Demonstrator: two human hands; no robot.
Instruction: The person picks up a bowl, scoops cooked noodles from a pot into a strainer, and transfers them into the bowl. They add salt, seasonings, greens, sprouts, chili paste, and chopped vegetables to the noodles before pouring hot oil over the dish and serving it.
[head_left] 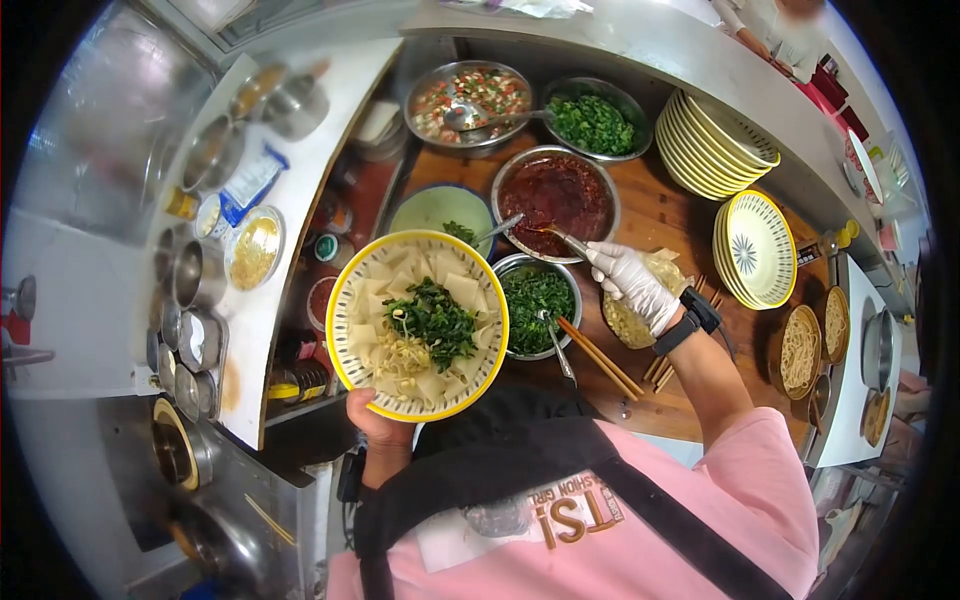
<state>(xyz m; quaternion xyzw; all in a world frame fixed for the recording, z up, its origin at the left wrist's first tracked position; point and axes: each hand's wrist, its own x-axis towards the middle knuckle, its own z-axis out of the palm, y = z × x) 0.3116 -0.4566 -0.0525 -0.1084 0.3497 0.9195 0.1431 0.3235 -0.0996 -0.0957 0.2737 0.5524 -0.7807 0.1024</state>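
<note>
A yellow-rimmed bowl [345, 345] of flat wide noodles, bean sprouts and chopped greens rests in my left hand [380, 422], which grips its lower rim. My right hand [635, 285], in a white glove, holds the handle of a spoon [570, 240] whose far end reaches into a steel bowl of dark red chili sauce [555, 195]. Just below the sauce, a steel bowl of chopped greens [535, 305] has a spoon in it. Beside my right wrist lies a flat yellowish food item [625, 325], partly covered by the glove.
Wooden chopsticks [603, 360] lie near the greens. Stacked bowls [700, 150] stand at the upper right, with another stack [755, 250] below. Bowls of diced vegetables [480, 90] and green herbs [592, 122] line the back. Noodle bowls [798, 350] sit right, metal pots [200, 270] left.
</note>
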